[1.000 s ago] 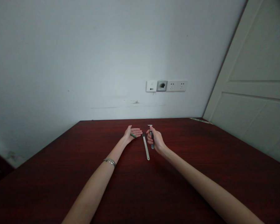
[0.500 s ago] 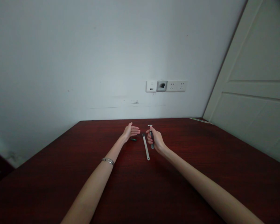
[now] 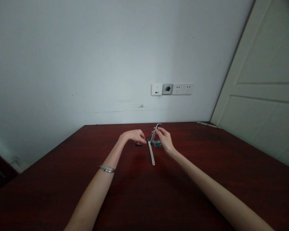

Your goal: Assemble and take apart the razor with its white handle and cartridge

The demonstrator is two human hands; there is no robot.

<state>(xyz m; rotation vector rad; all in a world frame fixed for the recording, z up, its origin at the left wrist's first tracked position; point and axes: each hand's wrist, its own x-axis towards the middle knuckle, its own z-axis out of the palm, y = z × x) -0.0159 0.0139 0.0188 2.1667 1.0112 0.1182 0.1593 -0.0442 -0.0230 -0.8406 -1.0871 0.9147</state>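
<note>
My right hand (image 3: pixel 165 138) is closed in a fingertip pinch on a razor (image 3: pixel 154 134), a slim grey-and-black handle with a small bent silver head. The razor leans with its head up and its lower end close to a long pale strip (image 3: pixel 152 155). That strip lies on the table, with a dark upper end and a small hole near its lower end. Bent at the wrist, my left hand (image 3: pixel 136 136) hangs with loosely curled fingers, nothing visible in them. Just below it lies a small dark green object (image 3: pixel 138 144). A clear pack with dark bars (image 3: pixel 157 143) lies beside the razor.
The dark red wooden table (image 3: pixel 135 199) meets a white wall with a row of sockets (image 3: pixel 172 89). A thin flat strip (image 3: pixel 208 124) lies at the far right edge, by a pale panelled door (image 3: pixel 262 86).
My right hand has tilted the razor, its head now higher and to the right, uncovering the clear pack. My left hand has turned from fingers outstretched to palm down with fingers curled.
</note>
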